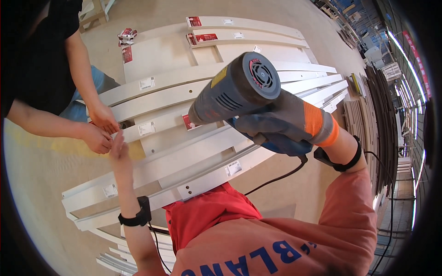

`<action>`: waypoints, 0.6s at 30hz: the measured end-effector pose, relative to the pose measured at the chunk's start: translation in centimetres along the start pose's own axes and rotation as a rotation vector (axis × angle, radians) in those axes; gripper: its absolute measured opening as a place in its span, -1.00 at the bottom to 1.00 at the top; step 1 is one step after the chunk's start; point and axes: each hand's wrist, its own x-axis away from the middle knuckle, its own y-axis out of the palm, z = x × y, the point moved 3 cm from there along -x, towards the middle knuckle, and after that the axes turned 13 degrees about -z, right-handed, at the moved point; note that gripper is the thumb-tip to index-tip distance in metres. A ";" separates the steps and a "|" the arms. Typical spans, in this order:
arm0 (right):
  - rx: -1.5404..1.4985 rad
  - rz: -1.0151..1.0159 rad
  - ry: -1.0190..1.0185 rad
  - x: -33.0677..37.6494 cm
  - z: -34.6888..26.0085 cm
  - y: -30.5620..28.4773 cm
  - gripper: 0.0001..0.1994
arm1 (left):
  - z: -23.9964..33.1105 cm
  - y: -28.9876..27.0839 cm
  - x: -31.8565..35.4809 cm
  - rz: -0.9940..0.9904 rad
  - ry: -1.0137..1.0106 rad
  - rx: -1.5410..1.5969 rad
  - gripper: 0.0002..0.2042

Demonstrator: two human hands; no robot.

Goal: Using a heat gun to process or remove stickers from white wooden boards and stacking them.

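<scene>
The grey corded power tool (235,89) is filling the foreground, the gloved right hand (281,124) clenching its handle and aiming its nose down at the curved white boards (184,158) stacked on the floor. The bare left hand (119,149) is stretching out, fingers loosely extended, touching the left edge of those boards, right beside another person's two hands (101,129) working there.

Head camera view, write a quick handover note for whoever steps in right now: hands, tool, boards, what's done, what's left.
Right hand, in a grey and orange glove, grips the corded power tool, raised above the white curved boards.
Left hand, bare, reaches to the board edge beside a co-worker's hands.
Done: boards laid out across the floor.
Left: tool is not yet on a board; what the hands hold at that edge is too small to tell.
</scene>
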 end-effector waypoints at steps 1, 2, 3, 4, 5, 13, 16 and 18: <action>0.131 -0.008 -0.057 -0.1 -0.1 -0.2 -0.76 | 0.2 -1.4 0.8 0.037 -0.014 0.029 -0.63; 0.262 -0.015 -0.116 -0.1 -0.2 -0.2 -0.76 | 0.7 -2.8 1.7 0.075 -0.026 0.057 -0.63; 0.262 -0.015 -0.113 -0.2 -0.5 -0.2 -0.76 | 1.1 -3.9 2.4 0.113 -0.038 0.086 -0.62; 0.157 -0.029 -0.058 -0.4 -0.8 0.0 -0.76 | 1.3 -4.6 3.0 0.151 -0.051 0.116 -0.61; 0.055 -0.046 -0.005 -0.6 -0.9 0.1 -0.75 | 1.6 -5.0 3.6 0.155 -0.053 0.118 -0.61; 0.107 0.008 0.080 -2.3 -2.0 0.5 -0.70 | 3.6 -3.2 4.9 0.179 0.007 0.189 -0.63; 0.084 0.017 0.055 -1.1 -2.6 1.0 -0.66 | 4.6 -3.6 6.0 0.192 0.037 0.176 -0.66; 0.045 -0.001 0.062 -1.1 -2.8 1.0 -0.63 | 4.2 -3.8 6.1 0.205 0.026 0.174 -0.66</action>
